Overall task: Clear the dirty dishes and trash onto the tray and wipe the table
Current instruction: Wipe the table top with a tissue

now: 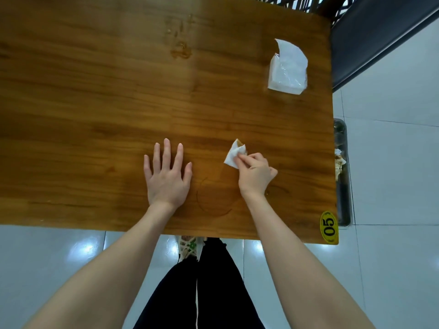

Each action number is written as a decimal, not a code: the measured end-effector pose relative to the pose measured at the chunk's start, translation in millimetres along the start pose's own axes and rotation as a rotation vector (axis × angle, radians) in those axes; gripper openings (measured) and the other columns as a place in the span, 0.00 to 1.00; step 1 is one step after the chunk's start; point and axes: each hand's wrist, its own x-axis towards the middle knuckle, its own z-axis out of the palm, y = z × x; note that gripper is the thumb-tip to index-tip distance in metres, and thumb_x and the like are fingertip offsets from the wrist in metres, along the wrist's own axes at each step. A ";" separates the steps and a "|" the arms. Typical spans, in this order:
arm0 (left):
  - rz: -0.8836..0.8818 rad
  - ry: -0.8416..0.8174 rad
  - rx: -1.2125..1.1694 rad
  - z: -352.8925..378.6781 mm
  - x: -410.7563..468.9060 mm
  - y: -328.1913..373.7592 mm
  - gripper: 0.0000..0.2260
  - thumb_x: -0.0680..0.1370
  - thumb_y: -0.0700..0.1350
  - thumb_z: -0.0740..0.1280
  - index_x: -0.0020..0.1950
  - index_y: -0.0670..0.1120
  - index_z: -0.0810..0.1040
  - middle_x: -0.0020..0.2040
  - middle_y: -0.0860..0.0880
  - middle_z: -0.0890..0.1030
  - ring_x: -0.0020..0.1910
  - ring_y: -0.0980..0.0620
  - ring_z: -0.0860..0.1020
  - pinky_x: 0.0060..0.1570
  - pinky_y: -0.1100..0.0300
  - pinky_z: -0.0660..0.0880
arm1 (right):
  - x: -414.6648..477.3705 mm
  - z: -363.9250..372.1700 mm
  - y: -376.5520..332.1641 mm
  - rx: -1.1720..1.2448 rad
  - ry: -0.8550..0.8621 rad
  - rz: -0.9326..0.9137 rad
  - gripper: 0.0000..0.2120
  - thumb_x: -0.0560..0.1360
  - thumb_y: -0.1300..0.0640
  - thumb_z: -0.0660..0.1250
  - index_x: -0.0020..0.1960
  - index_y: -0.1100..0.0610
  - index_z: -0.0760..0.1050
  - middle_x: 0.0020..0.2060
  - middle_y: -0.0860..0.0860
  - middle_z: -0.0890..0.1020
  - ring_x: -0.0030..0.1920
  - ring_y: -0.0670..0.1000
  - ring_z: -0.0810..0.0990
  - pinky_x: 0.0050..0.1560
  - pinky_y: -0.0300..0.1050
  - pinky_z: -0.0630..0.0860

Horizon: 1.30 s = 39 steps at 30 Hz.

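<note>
The wooden surface (pixel 95 115) has no dishes on it, so the clearing looks done and wiping is the job now. The left grip (pixel 167 176) lies flat near the near edge, fingers straight and spread, holding nothing. It is probably pressing down to steady the person as they lean in. Way over by the far edge is a wet, sticky-looking spill (pixel 181 49) that looks not yet wiped. Just right of the left grip, by the near edge, a round ring mark (pixel 213 200) shows where a cup or bowl likely stood. The tissue (pixel 234 154) is a bit past that ring and has a brown stain on one corner. The right grip (pixel 255 173) pinches it with curled fingertips, likely to rub the marks away. Near the far right corner sits a tissue pack (pixel 287 70) with one sheet poking up, handy for a fresh one. A yellow number sticker (pixel 329 226) marks the near right corner. The tray (pixel 343 174) peeks out just past the right edge, with crumpled trash in it.
</note>
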 end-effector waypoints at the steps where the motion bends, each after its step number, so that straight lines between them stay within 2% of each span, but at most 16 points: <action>1: 0.000 -0.006 -0.001 -0.5 0.0 -0.3 0.26 0.82 0.60 0.47 0.78 0.51 0.58 0.79 0.45 0.55 0.78 0.44 0.49 0.73 0.46 0.41 | -11.2 6.4 -3.5 -0.004 -0.034 -0.042 0.10 0.77 0.51 0.68 0.53 0.54 0.83 0.45 0.46 0.80 0.48 0.46 0.71 0.48 0.42 0.53; 4: 0.034 -0.022 -0.038 -3.6 -4.8 -3.3 0.25 0.82 0.58 0.50 0.78 0.50 0.59 0.79 0.45 0.54 0.78 0.45 0.48 0.73 0.48 0.38 | -33.2 15.6 -4.7 -0.031 -0.061 -0.113 0.10 0.76 0.50 0.69 0.53 0.52 0.84 0.44 0.46 0.80 0.47 0.44 0.69 0.48 0.43 0.54; 7: 0.053 0.009 -0.088 -7.6 -27.7 -13.2 0.24 0.82 0.56 0.52 0.76 0.47 0.63 0.78 0.43 0.58 0.78 0.43 0.52 0.72 0.52 0.33 | -30.4 9.7 0.6 -0.054 -0.002 -0.060 0.10 0.76 0.49 0.68 0.53 0.51 0.83 0.45 0.46 0.81 0.51 0.47 0.71 0.50 0.44 0.54; 10: 0.040 0.025 -0.102 -7.8 -56.4 -22.4 0.25 0.81 0.54 0.52 0.75 0.46 0.65 0.77 0.41 0.61 0.77 0.41 0.55 0.73 0.49 0.38 | -38.3 16.6 -8.6 -0.033 -0.002 -0.038 0.09 0.76 0.50 0.68 0.53 0.51 0.83 0.45 0.45 0.82 0.51 0.48 0.71 0.49 0.44 0.54; 13: 0.029 0.016 -0.081 -4.6 -66.7 -25.6 0.25 0.81 0.54 0.50 0.76 0.45 0.64 0.76 0.41 0.61 0.76 0.40 0.57 0.74 0.44 0.46 | -70.3 38.4 -23.3 -0.048 -0.096 -0.140 0.07 0.76 0.50 0.68 0.50 0.50 0.84 0.42 0.45 0.81 0.48 0.48 0.70 0.47 0.43 0.52; 15: 0.022 0.014 -0.066 -3.8 -66.0 -25.4 0.25 0.81 0.54 0.50 0.76 0.46 0.64 0.77 0.41 0.61 0.76 0.41 0.57 0.74 0.45 0.47 | -81.9 44.0 -25.3 -0.076 -0.114 -0.184 0.07 0.75 0.50 0.68 0.49 0.49 0.84 0.41 0.45 0.81 0.47 0.47 0.69 0.46 0.43 0.51; 17: 0.020 0.016 -0.063 -3.2 -65.8 -25.2 0.25 0.81 0.54 0.51 0.76 0.47 0.64 0.77 0.41 0.61 0.76 0.41 0.57 0.74 0.44 0.47 | -77.1 39.7 -21.7 -0.105 -0.098 -0.184 0.08 0.75 0.49 0.68 0.50 0.49 0.84 0.41 0.44 0.81 0.48 0.47 0.69 0.46 0.43 0.51; 21: 0.014 0.002 -0.060 -0.9 -65.9 -25.5 0.25 0.81 0.55 0.50 0.76 0.48 0.63 0.77 0.42 0.61 0.76 0.42 0.56 0.74 0.44 0.47 | -59.0 29.0 -15.8 -0.001 -0.006 0.015 0.09 0.76 0.49 0.68 0.52 0.50 0.84 0.43 0.45 0.81 0.51 0.47 0.70 0.48 0.43 0.53; 26: 0.016 0.005 -0.033 0.1 -67.0 -26.7 0.25 0.81 0.55 0.49 0.77 0.48 0.62 0.78 0.42 0.59 0.77 0.43 0.54 0.74 0.45 0.47 | -98.7 43.5 -23.5 -0.005 -0.133 -0.090 0.09 0.76 0.48 0.67 0.51 0.49 0.84 0.40 0.44 0.79 0.48 0.46 0.68 0.49 0.44 0.53; 28: 0.019 0.008 -0.026 0.6 -66.9 -26.5 0.25 0.81 0.55 0.49 0.77 0.48 0.61 0.78 0.42 0.59 0.77 0.43 0.54 0.74 0.45 0.47 | -95.8 36.9 -15.2 -0.039 -0.113 -0.093 0.09 0.76 0.48 0.68 0.51 0.49 0.84 0.40 0.44 0.79 0.48 0.46 0.67 0.50 0.45 0.53; 32: 0.016 0.009 -0.028 2.3 -67.4 -26.4 0.25 0.81 0.55 0.50 0.77 0.48 0.61 0.78 0.43 0.59 0.77 0.43 0.54 0.74 0.45 0.46 | -90.2 24.8 -4.5 -0.007 -0.031 0.025 0.10 0.76 0.49 0.67 0.52 0.51 0.84 0.42 0.45 0.80 0.49 0.46 0.68 0.50 0.44 0.54; 36: 0.011 0.013 -0.028 3.9 -68.3 -27.8 0.25 0.82 0.55 0.49 0.77 0.48 0.60 0.78 0.43 0.58 0.77 0.43 0.53 0.74 0.46 0.45 | -123.3 40.1 -16.4 0.031 -0.121 -0.030 0.09 0.76 0.50 0.67 0.52 0.52 0.84 0.40 0.46 0.79 0.47 0.47 0.69 0.50 0.44 0.55; 39: 0.025 0.019 -0.035 3.9 -68.3 -27.5 0.25 0.82 0.55 0.49 0.77 0.48 0.60 0.78 0.43 0.58 0.77 0.43 0.53 0.74 0.47 0.44 | -129.8 30.8 -5.8 -0.010 -0.119 -0.077 0.09 0.76 0.50 0.68 0.50 0.52 0.85 0.38 0.46 0.80 0.46 0.48 0.69 0.47 0.43 0.53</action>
